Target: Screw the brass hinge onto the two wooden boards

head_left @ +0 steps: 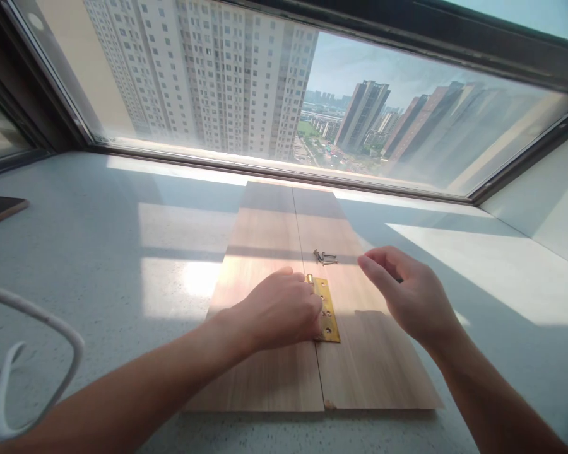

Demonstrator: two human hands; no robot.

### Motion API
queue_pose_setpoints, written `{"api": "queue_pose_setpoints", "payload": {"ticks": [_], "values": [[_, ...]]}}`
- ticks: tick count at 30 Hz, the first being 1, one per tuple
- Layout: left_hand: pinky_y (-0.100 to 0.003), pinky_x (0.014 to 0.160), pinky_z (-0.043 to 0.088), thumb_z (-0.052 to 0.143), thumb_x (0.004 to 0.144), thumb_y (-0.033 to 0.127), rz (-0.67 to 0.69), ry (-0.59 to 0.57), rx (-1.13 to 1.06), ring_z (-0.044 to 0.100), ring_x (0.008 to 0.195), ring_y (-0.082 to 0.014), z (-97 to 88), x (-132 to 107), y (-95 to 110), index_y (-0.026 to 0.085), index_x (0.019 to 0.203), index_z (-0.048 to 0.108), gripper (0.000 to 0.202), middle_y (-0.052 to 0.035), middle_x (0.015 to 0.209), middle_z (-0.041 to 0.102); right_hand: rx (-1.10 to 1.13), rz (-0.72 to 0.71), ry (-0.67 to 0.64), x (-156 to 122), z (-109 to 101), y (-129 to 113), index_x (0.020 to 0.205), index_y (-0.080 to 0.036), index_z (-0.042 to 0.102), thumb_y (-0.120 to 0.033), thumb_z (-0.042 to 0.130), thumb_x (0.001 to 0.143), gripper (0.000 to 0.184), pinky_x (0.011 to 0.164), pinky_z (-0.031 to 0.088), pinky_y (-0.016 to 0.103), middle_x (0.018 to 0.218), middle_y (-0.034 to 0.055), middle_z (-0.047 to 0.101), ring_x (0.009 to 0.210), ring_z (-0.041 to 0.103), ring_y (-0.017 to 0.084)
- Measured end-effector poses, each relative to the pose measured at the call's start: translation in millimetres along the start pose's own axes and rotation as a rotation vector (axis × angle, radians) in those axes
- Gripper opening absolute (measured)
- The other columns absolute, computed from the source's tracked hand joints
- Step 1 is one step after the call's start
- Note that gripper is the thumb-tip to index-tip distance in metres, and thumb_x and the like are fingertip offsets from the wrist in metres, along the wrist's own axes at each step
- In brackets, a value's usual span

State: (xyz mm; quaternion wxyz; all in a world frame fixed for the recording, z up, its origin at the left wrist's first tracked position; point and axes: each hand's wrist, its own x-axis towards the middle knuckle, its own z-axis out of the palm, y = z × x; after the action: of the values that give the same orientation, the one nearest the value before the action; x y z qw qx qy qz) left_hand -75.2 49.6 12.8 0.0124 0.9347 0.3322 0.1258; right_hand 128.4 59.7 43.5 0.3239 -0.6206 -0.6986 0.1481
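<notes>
Two wooden boards (265,233) lie side by side on a pale countertop, their seam running away from me. A brass hinge (326,312) sits across the seam near the front. My left hand (279,312) rests on the hinge's left leaf, fingers curled down over it and pressing it to the board. My right hand (402,293) hovers just right of the hinge, fingers loosely curled; whether it holds anything is hidden. A small pile of screws (325,256) lies on the right board, just beyond the hinge.
A white cable (42,321) loops at the left front of the countertop (99,252). A dark phone (0,208) lies at the far left edge. A wide window (312,94) with a dark frame runs along the back; a wall rises at right.
</notes>
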Motion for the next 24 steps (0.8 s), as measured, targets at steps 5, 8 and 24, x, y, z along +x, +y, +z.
{"api": "queue_pose_setpoints", "payload": {"ticks": [5, 8, 24], "values": [[-0.028, 0.048, 0.024, 0.037, 0.091, 0.03, -0.219, -0.047, -0.214, 0.037, 0.047, -0.0126, -1.0, 30, -35, 0.018, 0.052, 0.045, 0.042, -0.0002, 0.051, 0.047, -0.218, 0.072, -0.027, -10, 33, 42, 0.091, -0.02, 0.066, -0.061, 0.046, 0.085, 0.046, 0.057, 0.037, 0.031, 0.071, 0.0018, 0.062, 0.06, 0.055, 0.018], [-0.027, 0.047, 0.024, 0.039, 0.091, 0.036, -0.268, -0.075, -0.214, 0.038, 0.046, -0.0128, 12.0, 51, -62, 0.018, 0.056, 0.049, 0.041, -0.0011, 0.053, 0.05, -0.184, 0.078, -0.024, -10, 40, 46, 0.095, -0.019, 0.066, -0.06, 0.043, 0.087, 0.048, 0.061, 0.041, 0.033, 0.077, 0.0038, 0.065, 0.067, 0.059, 0.02], [-0.025, 0.051, 0.038, 0.061, 0.07, 0.071, -0.156, 0.199, -0.786, 0.05, 0.055, -0.0129, -20.7, 18, 20, 0.016, 0.058, 0.052, 0.057, -0.0006, 0.057, 0.053, 0.275, -0.507, 0.18, 4, 24, -64, 0.121, -0.02, 0.057, -0.046, 0.063, 0.079, 0.05, 0.099, 0.043, 0.054, 0.131, 0.0153, 0.057, 0.122, 0.052, 0.033]]}}
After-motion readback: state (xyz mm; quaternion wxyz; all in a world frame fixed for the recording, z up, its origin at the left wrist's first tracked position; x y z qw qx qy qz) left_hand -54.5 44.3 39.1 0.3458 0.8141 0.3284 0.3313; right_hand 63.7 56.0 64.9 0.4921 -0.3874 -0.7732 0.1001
